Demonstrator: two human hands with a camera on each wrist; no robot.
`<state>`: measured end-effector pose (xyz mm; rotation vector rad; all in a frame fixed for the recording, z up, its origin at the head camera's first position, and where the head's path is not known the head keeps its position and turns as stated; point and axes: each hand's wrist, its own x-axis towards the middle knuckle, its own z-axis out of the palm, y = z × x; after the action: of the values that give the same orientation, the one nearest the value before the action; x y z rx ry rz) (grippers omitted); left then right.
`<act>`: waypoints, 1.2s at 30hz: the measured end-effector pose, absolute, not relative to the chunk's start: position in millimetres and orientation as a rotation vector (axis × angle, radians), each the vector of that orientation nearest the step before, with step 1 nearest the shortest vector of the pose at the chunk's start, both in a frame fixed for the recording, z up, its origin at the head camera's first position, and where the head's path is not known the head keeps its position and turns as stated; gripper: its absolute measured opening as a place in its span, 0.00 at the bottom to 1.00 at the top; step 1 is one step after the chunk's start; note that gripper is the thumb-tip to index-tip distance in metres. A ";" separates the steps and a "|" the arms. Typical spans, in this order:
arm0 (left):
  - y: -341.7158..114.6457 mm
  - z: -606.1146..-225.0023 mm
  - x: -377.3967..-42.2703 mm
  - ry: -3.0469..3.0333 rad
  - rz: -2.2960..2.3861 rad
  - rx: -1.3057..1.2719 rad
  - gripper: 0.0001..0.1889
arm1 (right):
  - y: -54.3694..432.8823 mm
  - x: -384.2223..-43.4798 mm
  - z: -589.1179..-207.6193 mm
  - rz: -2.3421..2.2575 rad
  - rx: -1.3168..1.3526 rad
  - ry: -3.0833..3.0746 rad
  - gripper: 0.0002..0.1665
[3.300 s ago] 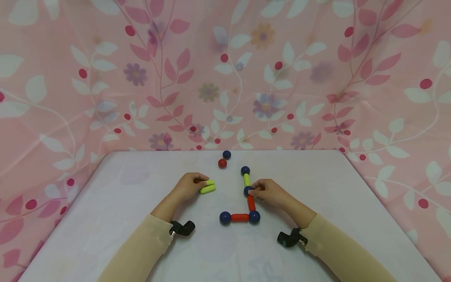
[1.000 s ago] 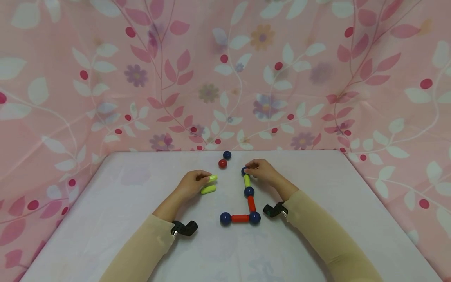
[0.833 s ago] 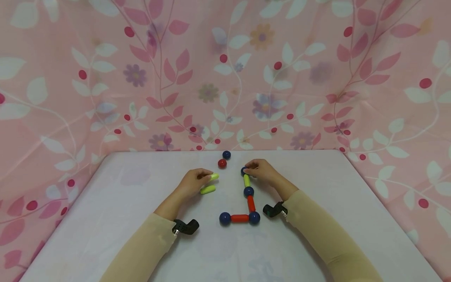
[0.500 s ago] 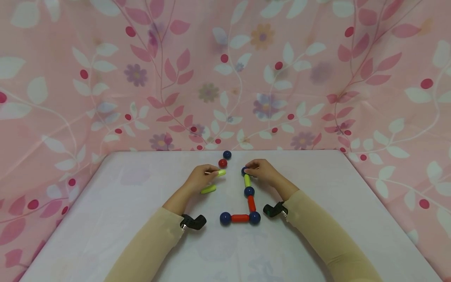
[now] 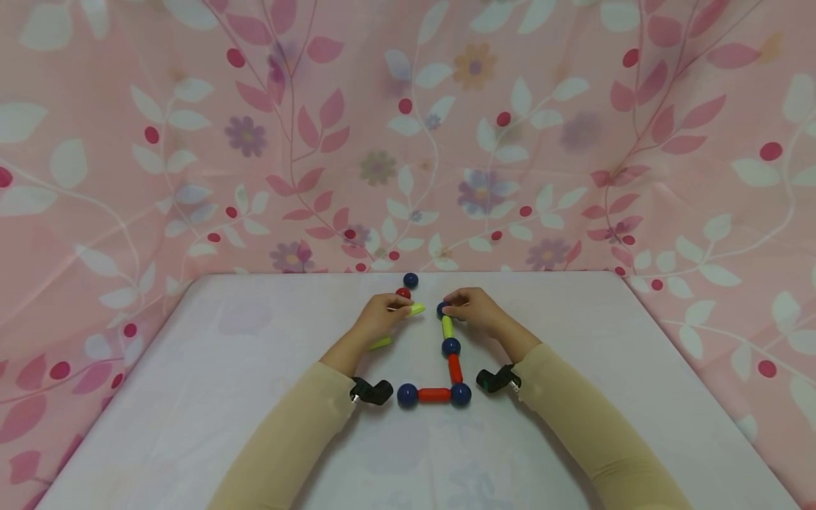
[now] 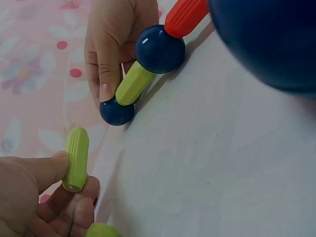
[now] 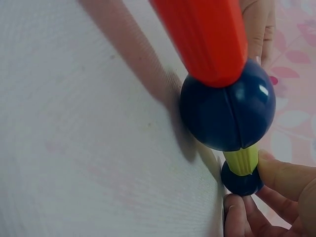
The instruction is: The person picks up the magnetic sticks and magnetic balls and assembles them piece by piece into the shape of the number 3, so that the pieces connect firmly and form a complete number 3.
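Note:
My left hand (image 5: 376, 319) pinches a yellow-green magnetic rod (image 6: 77, 158) between thumb and fingers, its free end pointing right. A small gap separates that rod from the far blue ball (image 6: 116, 113), which my right hand (image 5: 481, 313) pinches. This ball ends an L-shaped chain on the table. From it run a yellow-green rod (image 5: 448, 328), a middle blue ball (image 5: 450, 346), a red rod (image 5: 455, 368), a corner blue ball (image 5: 461, 394), a second red rod (image 5: 435, 395) and a near-left blue ball (image 5: 408, 395).
A loose yellow-green rod (image 5: 380, 343) lies under my left wrist, partly hidden. Beyond my left fingers sit a red ball (image 5: 403, 292), partly covered, and a loose blue ball (image 5: 411, 280). A pink floral cloth (image 5: 408, 177) hangs behind the white table (image 5: 242, 397).
My right hand has moved from the middle blue ball to the far one. My left hand has taken one of the two loose yellow-green rods and carried it right, towards that ball.

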<state>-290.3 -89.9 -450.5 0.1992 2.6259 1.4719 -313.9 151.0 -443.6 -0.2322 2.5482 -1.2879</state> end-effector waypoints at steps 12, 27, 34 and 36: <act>-79.6 -451.5 -296.0 2.654 1.418 0.211 0.11 | 152.5 -314.1 -445.2 -1.320 -0.224 2.522 0.20; -72.6 -453.4 -302.4 2.645 1.402 0.200 0.11 | 152.7 -313.4 -443.0 -1.344 -0.234 2.497 0.21; -69.4 -449.7 -301.5 2.640 1.374 0.168 0.11 | 152.7 -314.0 -444.2 -1.349 -0.228 2.494 0.21; -68.8 -448.9 -301.3 2.647 1.367 0.175 0.11 | 152.4 -313.7 -443.9 -1.354 -0.240 2.491 0.21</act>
<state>-301.3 -68.8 -448.9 0.1754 2.6468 1.3665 -313.7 152.4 -443.9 -0.2396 2.4913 -1.3543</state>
